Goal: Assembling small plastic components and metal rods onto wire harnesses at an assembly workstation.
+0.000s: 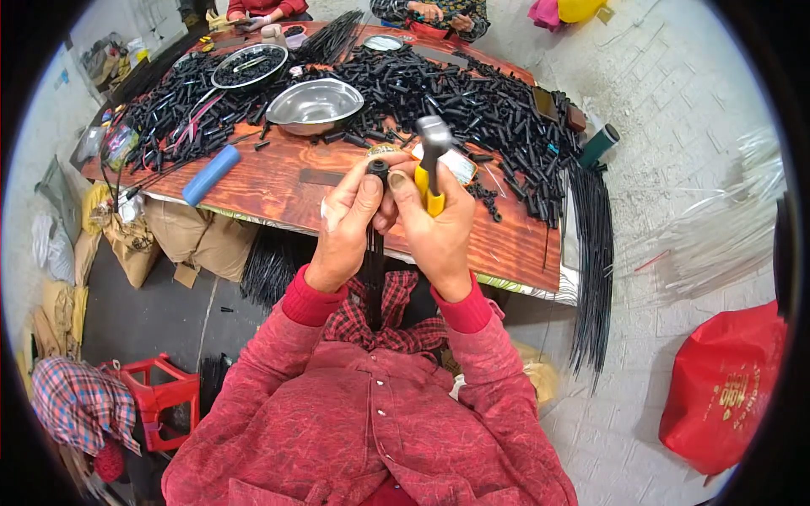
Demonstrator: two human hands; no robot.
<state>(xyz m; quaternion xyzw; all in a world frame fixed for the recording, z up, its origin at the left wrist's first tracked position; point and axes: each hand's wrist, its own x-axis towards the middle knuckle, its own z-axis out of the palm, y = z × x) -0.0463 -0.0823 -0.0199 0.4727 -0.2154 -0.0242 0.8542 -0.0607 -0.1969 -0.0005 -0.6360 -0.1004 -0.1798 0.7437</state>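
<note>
In front of my chest my left hand is closed round the top of a bundle of thin black rods, which hangs down toward my lap. A small round black part sits at the bundle's upper end, between the fingertips of both hands. My right hand has its thumb and fingers at that black part. Against the same palm it keeps a hammer with a yellow and black handle, its metal head pointing up and away. White tape shows on my left hand.
A red-brown wooden table carries a large heap of black tubular parts. On it are a steel bowl, a blue cylinder and a flat metal bar. Long black rods hang off its right end. A red stool stands lower left. Two people work across the table.
</note>
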